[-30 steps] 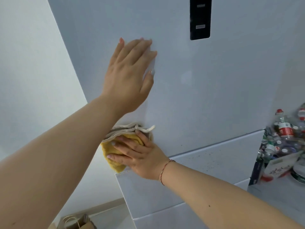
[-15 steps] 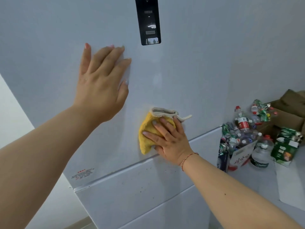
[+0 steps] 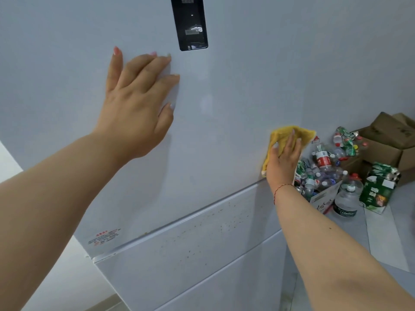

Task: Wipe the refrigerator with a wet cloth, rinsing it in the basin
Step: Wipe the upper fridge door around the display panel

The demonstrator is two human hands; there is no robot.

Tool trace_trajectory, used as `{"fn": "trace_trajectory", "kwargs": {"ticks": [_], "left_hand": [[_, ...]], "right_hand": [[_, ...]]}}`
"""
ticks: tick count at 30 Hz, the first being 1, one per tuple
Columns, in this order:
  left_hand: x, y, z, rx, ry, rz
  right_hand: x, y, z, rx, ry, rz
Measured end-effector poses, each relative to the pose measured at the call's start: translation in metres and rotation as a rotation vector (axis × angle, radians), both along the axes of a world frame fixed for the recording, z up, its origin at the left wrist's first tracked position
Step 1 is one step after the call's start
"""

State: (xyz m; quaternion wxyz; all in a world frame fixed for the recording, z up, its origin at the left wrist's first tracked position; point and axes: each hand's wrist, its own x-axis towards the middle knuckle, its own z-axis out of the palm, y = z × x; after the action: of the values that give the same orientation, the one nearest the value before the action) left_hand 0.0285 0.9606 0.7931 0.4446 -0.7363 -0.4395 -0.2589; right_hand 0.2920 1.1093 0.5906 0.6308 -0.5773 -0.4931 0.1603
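Note:
The white refrigerator [image 3: 224, 135] fills most of the view, with a black control panel [image 3: 189, 23] near the top. My left hand [image 3: 137, 104] lies flat on the upper door, fingers spread, holding nothing. My right hand [image 3: 284, 158] presses a yellow cloth [image 3: 289, 133] against the right edge of the upper door, just above the seam to the drawer below. The lower drawer front [image 3: 202, 243] carries small brown specks. No basin is in view.
To the right of the fridge, on the floor, stands a box of plastic bottles and cans [image 3: 323, 171], a large water bottle [image 3: 347, 198], a green carton [image 3: 379, 189] and brown cardboard boxes [image 3: 390, 140]. A white wall [image 3: 13, 162] lies at the left.
My right hand has slid the yellow cloth rightward along the bottom of the upper door, from its left corner to its right edge. My left hand stays flat on the door.

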Motion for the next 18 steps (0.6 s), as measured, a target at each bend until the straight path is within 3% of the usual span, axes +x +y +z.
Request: {"fn": "trace_trajectory", "kwargs": {"ticks": [4, 7, 13, 18], "left_hand": [[0.002, -0.003, 0.003, -0.030, -0.011, -0.015], [-0.001, -0.010, 0.004, -0.052, 0.013, 0.003], [-0.014, -0.024, 0.001, -0.059, -0.015, -0.043], [-0.027, -0.043, -0.002, -0.059, -0.019, -0.049]], "right_hand": [[-0.024, -0.004, 0.003, -0.118, 0.277, -0.068], [-0.058, -0.020, 0.002, -0.143, 0.379, -0.067], [-0.148, -0.082, -0.009, -0.077, 0.335, 0.008], [-0.218, -0.143, -0.022, -0.017, 0.175, 0.117]]}}
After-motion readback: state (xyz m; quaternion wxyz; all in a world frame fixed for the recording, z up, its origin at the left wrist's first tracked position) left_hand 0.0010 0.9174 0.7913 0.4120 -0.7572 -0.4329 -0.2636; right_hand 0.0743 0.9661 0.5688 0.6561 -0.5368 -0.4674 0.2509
